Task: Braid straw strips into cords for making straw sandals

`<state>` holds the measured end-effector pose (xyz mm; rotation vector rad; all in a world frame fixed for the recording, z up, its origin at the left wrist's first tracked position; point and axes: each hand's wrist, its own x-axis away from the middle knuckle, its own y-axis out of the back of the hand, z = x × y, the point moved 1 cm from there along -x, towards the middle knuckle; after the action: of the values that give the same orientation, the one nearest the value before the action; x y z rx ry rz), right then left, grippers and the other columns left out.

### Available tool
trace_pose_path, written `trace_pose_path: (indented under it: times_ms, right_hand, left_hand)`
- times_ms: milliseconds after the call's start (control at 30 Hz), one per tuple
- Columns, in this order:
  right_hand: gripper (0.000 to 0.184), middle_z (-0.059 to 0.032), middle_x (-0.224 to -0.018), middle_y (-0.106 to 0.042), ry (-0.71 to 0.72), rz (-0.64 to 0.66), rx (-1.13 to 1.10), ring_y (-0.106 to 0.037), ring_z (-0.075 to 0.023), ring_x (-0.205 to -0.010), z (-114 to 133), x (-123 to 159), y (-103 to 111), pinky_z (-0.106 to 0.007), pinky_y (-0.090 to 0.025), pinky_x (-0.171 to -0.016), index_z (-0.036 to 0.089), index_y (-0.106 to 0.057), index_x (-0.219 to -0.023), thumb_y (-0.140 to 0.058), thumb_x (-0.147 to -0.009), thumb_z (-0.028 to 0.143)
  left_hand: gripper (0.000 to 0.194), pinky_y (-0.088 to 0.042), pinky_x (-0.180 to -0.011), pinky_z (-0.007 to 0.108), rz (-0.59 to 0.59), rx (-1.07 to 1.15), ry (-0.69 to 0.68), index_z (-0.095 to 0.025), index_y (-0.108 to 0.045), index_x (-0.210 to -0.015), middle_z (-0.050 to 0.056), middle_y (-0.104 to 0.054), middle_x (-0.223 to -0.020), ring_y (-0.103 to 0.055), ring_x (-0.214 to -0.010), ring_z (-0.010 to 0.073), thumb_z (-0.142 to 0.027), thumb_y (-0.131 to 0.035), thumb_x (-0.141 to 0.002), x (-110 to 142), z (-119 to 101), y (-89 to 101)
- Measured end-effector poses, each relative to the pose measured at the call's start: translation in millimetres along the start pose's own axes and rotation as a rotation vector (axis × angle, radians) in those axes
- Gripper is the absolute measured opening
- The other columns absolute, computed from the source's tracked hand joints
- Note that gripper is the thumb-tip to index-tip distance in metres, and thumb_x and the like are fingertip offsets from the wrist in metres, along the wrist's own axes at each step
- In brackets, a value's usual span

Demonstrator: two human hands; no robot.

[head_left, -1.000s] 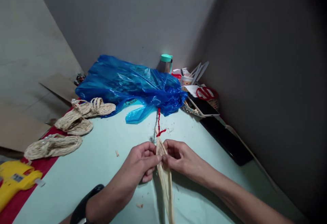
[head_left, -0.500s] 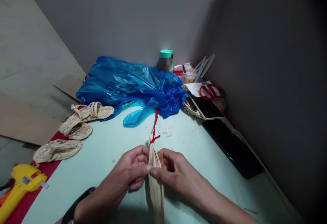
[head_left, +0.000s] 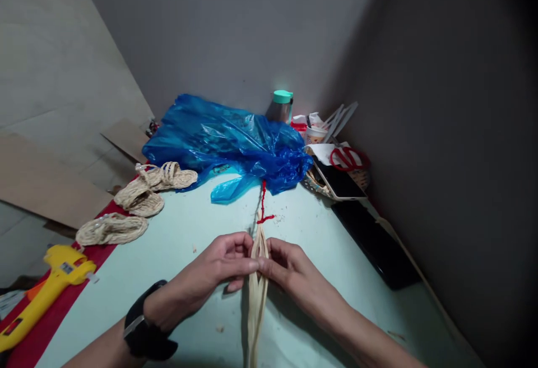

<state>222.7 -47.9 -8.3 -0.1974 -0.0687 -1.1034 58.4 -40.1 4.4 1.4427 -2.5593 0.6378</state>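
A bundle of pale, dried fibre strips (head_left: pixel 254 323) runs toward me down the middle of the table. Red yarn (head_left: pixel 263 203) ties its far end and leads away to the blue plastic bag. My left hand (head_left: pixel 234 259) pinches the strips from the left, thumb on top and fingers curled. From the right, my right hand (head_left: pixel 286 261) grips the same bundle, its thumb tip meeting the left thumb. Between the thumbs and the red tie, the strips are parted by a narrow gap. A black band is on my left wrist.
Beyond lies a blue plastic bag (head_left: pixel 227 138), with a green-lidded bottle (head_left: pixel 282 107) behind. Woven sandals (head_left: pixel 138 197) and a yellow glue gun (head_left: pixel 54 281) line the left edge. Rightward are red-handled scissors (head_left: pixel 347 159), a phone (head_left: pixel 340 180) on a basket and a black slab (head_left: pixel 378 247).
The strips have parted into a gap below the red tie, where they were bunched together before. Both hands keep their pinch. The view has shifted slightly.
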Motion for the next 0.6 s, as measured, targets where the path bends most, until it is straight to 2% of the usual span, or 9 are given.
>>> trace_pose_path:
  times_ms: [100, 200, 300, 433, 533, 600]
  right_hand:
    - [0.015, 0.0009, -0.067, -0.054, 0.002, -0.02, 0.083, -0.046, -0.012, -0.061, -7, -4, 3, -0.023, -0.034, -0.057, 0.015, -0.059, -0.078, -0.061, -0.082, 0.029]
    - [0.022, 0.0032, -0.06, -0.048, -0.018, -0.034, 0.09, -0.038, -0.0094, -0.053, -7, -5, 2, -0.022, -0.027, -0.049, 0.015, -0.054, -0.072, -0.063, -0.08, 0.034]
    - [0.023, 0.0028, -0.062, -0.048, -0.009, -0.079, 0.122, -0.039, -0.0092, -0.054, -5, 1, -4, -0.022, -0.028, -0.049, 0.015, -0.053, -0.073, -0.063, -0.08, 0.035]
    - [0.023, 0.0025, -0.065, -0.049, 0.04, -0.186, 0.128, -0.042, -0.0098, -0.057, -10, 13, -12, -0.022, -0.033, -0.052, 0.016, -0.051, -0.075, -0.059, -0.083, 0.036]
    - [0.03, 0.0035, -0.064, -0.047, 0.048, -0.252, 0.055, -0.042, -0.0096, -0.054, -15, 21, -16, -0.022, -0.034, -0.05, 0.018, -0.048, -0.076, -0.06, -0.082, 0.044]
    - [0.033, 0.0048, -0.061, -0.045, 0.04, -0.257, 0.028, -0.039, -0.0084, -0.05, -16, 25, -17, -0.021, -0.03, -0.046, 0.018, -0.047, -0.078, -0.06, -0.082, 0.048]
  left_hand:
    - [0.014, -0.04, -0.062, 0.023, -0.019, -0.042, -0.065, -0.017, -0.059, -0.08, 0.0, -0.056, -0.077, -0.051, -0.066, 0.0121, -0.023, -0.07, -0.075, 1, 1, -1.3]
    - [0.009, -0.043, -0.072, 0.025, -0.078, 0.027, -0.057, -0.017, -0.058, -0.08, -0.001, -0.057, -0.074, -0.055, -0.074, 0.0147, -0.015, -0.065, -0.074, 3, 5, -3.3]
    - [0.01, -0.043, -0.068, 0.024, -0.132, 0.106, -0.039, -0.017, -0.058, -0.079, -0.001, -0.057, -0.073, -0.054, -0.07, 0.0135, -0.011, -0.061, -0.072, 7, 8, -5.6]
    - [0.011, -0.043, -0.065, 0.022, -0.149, 0.184, -0.081, -0.015, -0.06, -0.079, 0.0, -0.059, -0.073, -0.054, -0.068, 0.012, -0.008, -0.059, -0.07, 11, 5, -5.8]
    - [0.012, -0.042, -0.057, 0.02, -0.117, 0.334, -0.047, -0.015, -0.057, -0.08, -0.002, -0.052, -0.061, -0.049, -0.057, 0.0097, -0.009, -0.058, -0.07, 9, 3, -3.5]
    - [0.008, -0.034, -0.045, 0.017, -0.069, 0.401, 0.003, -0.016, -0.054, -0.076, -0.006, -0.042, -0.054, -0.038, -0.045, 0.0063, -0.011, -0.059, -0.073, 7, 5, -2.0]
